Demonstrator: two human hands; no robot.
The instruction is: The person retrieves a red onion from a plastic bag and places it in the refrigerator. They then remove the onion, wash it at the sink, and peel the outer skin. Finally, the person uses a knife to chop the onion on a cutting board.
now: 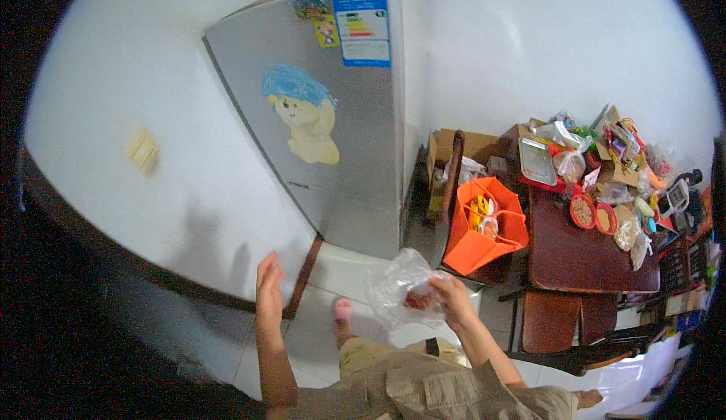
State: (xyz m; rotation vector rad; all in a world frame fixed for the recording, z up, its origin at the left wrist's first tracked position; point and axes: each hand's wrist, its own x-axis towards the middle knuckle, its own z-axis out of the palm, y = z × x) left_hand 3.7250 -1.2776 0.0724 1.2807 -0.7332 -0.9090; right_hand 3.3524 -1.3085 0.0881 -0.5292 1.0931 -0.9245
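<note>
My right hand (454,301) grips a clear plastic bag (400,289) low in the middle of the view; something dark red shows inside it, too blurred to name. Raised near the white wall, my left hand (270,286) holds nothing, its fingers extended. A grey refrigerator (363,136) stands in front of me, its door closed, with a bear picture (309,119) and an energy label (363,28) on it. To the right of the refrigerator, an orange tote bag (482,255) with packages inside sits on a dark wooden chair.
A dark wooden table (590,255) at the right bears a metal tray (537,162), red bowls (582,211) of food and several plastic bags. A cardboard box (482,145) is behind the chair. A wall switch (143,150) is at the left. Another chair (550,320) stands by the table.
</note>
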